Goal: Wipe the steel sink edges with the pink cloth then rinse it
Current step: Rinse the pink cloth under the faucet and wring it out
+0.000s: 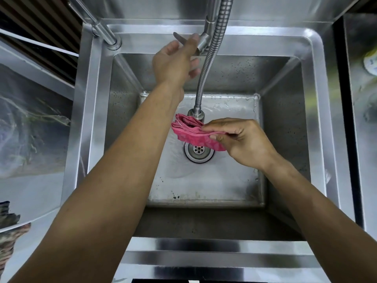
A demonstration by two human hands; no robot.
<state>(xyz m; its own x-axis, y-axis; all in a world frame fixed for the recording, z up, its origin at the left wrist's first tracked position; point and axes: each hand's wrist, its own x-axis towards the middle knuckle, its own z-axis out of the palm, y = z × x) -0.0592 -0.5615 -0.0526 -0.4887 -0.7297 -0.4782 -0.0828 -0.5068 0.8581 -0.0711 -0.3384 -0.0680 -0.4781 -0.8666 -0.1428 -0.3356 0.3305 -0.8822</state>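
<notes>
A folded pink cloth point(191, 133) hangs over the middle of the steel sink point(318, 123), just under the nozzle of the flexible hose point(206, 78). My right hand point(242, 139) pinches the cloth's right side between thumb and fingers. My left hand point(177, 60) reaches up to the tap lever point(181, 39) at the back, its fingers on the lever. Water spreads over the basin floor around the drain point(199, 150).
A second steel tap pipe point(104, 31) rises at the back left rim. Steel counters flank the sink on both sides, with a blurred round object point(370, 62) on the right one. The front rim point(214, 252) lies below my forearms.
</notes>
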